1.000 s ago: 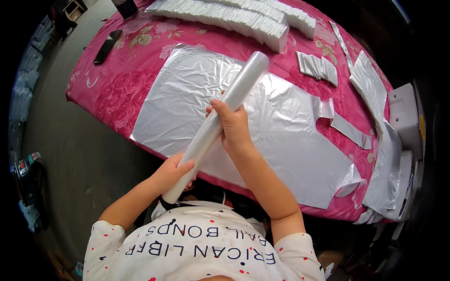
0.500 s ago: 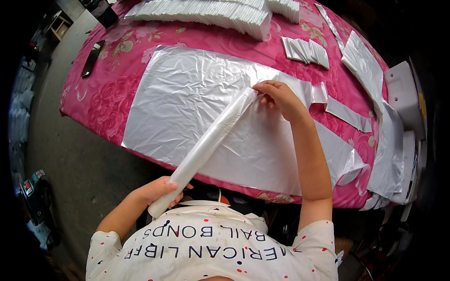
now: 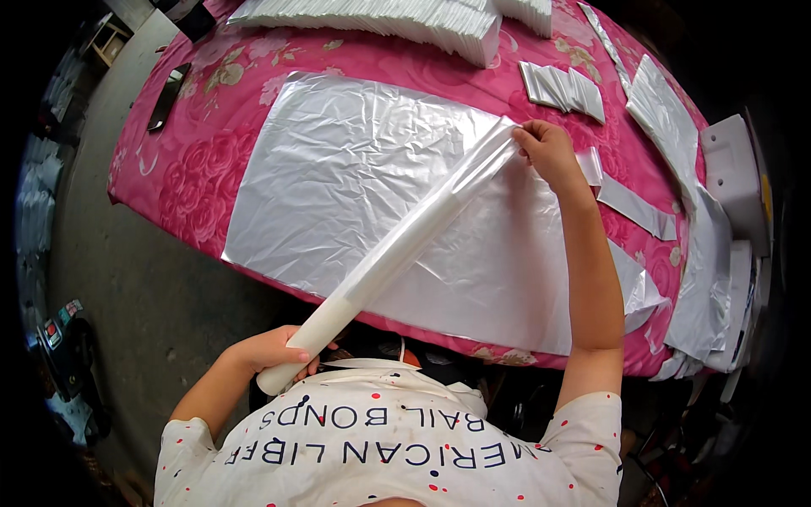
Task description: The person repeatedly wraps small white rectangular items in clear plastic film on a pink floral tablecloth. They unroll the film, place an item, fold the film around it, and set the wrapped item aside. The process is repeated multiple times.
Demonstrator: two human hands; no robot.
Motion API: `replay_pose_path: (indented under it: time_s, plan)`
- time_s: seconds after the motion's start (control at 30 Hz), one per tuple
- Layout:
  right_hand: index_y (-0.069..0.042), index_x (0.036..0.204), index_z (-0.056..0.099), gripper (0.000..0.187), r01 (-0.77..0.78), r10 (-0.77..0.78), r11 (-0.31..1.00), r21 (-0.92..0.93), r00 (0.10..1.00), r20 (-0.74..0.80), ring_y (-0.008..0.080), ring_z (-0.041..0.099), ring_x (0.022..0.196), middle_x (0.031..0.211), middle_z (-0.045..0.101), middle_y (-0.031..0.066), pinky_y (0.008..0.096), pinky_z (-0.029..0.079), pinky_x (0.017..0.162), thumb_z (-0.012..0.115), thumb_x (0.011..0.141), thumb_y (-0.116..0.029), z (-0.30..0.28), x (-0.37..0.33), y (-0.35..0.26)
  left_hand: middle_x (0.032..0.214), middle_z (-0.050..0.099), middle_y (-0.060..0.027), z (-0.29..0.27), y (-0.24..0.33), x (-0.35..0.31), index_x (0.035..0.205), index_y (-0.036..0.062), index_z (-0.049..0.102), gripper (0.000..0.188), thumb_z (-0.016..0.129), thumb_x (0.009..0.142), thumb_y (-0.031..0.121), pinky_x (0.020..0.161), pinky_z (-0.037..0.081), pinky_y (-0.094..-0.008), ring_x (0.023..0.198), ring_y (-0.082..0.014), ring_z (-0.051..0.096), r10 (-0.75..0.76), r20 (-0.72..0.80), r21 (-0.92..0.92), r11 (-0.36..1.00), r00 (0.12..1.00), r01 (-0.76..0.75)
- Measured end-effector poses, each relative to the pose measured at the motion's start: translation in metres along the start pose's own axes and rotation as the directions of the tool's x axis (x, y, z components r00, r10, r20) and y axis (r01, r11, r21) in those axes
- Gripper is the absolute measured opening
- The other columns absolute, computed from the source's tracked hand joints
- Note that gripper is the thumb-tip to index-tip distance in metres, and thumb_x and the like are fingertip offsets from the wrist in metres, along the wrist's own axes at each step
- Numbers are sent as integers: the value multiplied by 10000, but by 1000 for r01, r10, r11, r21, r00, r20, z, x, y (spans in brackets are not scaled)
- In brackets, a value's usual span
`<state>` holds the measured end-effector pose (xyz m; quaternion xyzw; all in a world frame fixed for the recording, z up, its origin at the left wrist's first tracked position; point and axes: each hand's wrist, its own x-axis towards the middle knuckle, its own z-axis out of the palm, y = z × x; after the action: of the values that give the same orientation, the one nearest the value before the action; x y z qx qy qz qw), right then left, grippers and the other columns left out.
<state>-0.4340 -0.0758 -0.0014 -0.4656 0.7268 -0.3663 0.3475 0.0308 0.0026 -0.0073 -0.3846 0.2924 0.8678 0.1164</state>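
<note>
A long white tube (image 3: 376,275), its upper part covered by thin shiny film, slants from near my waist up across the table. My left hand (image 3: 277,351) is wrapped round the tube's lower end, just off the table's near edge. At the far end my right hand (image 3: 547,150) pinches the gathered film between thumb and fingers. Beneath the tube a large creased silvery-white plastic sheet (image 3: 329,160) lies flat. Its right part is partly hidden by my right forearm.
The table has a pink floral cloth (image 3: 198,190). At the back are a long stack of folded white pieces (image 3: 380,25) and a small fanned stack (image 3: 562,89). A phone (image 3: 169,97) lies left. Film strips (image 3: 638,209) and a white box (image 3: 735,182) are right.
My right hand has moved farther away and to the right, drawing the film end along. More of the bare tube shows above my left hand, which keeps its hold low down.
</note>
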Motion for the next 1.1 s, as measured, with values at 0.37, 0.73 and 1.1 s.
replay_pose_path:
  time_s: [0.37, 0.73, 1.1]
  plan:
    - [2, 958, 637, 232, 35, -185, 909, -415, 926, -328, 261, 631, 757, 828, 655, 158, 340, 470, 697, 578, 852, -196, -59, 18, 33, 889, 636, -56, -54, -10, -44, 1129, -8, 546, 491, 765, 716, 141, 737, 481, -268, 823, -116, 596, -143, 188, 347, 935, 972, 70]
    - [20, 940, 616, 216, 88, -124, 958, -272, 985, -118, 235, 606, 726, 816, 645, 158, 333, 462, 687, 565, 857, -172, 5, 0, 3, 971, 620, -125, 56, 149, 39, 1061, 55, 594, 457, 740, 665, 230, 820, 452, -402, 903, -285, 595, 563, 219, 954, -296, 797, -53]
    - [-22, 1117, 552, 387, 453, -581, 813, -366, 672, -460, 270, 439, 1166, 1269, 462, 160, 348, 326, 984, 511, 911, -347, -7, -57, -53, 1445, 249, -211, 71, 78, 109, 1339, -70, 315, 835, 449, 820, 571, 1103, 180, -424, 1356, -310, 226, 388, 659, 704, -620, 644, -347]
